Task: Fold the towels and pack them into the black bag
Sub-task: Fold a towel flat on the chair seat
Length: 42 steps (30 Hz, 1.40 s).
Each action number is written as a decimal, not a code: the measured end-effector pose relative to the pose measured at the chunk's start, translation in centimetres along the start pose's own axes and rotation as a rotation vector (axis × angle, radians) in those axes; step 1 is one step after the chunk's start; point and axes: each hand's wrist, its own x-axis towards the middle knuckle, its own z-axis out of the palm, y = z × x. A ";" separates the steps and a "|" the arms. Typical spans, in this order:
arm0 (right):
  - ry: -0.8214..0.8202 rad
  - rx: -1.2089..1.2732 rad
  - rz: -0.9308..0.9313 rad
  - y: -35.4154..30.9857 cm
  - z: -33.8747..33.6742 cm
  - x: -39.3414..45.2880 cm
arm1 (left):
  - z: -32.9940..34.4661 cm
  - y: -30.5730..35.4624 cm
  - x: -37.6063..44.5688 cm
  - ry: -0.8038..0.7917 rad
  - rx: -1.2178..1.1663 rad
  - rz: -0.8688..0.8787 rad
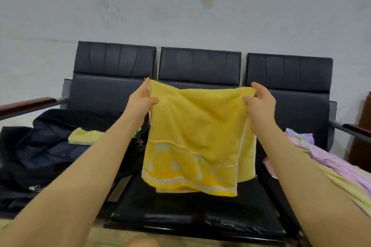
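Mid seat (192,212) under my yellow towel (196,136) is bare, room to lower. Black bag (40,156) blocks left w/ green towel (84,136) on it, I think; pastel towel pile (329,162) crowds right.

Both arms outstretched, left hand (140,100) and right hand (259,104) pinching

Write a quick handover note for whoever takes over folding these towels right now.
Left hand and right hand each pinch a top corner of the yellow towel, hanging doubled over the middle seat.
Black bag lies on the left seat, a pale green folded towel on it.
Unfolded pastel towels are piled on the right seat.
Left: finish folding, pack everything.
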 end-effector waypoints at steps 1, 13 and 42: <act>0.000 -0.008 0.006 0.1 -0.3 0.2 | 0.1 0.1 -0.2 0.047 -0.013 0.008; 0.046 -0.078 0.063 3.1 -1.6 0.7 | -0.5 -2.2 0.3 0.275 -0.138 -0.174; 0.076 -0.136 -0.022 0.4 -1.8 1.6 | -0.6 1.4 0.0 0.504 -0.194 -0.019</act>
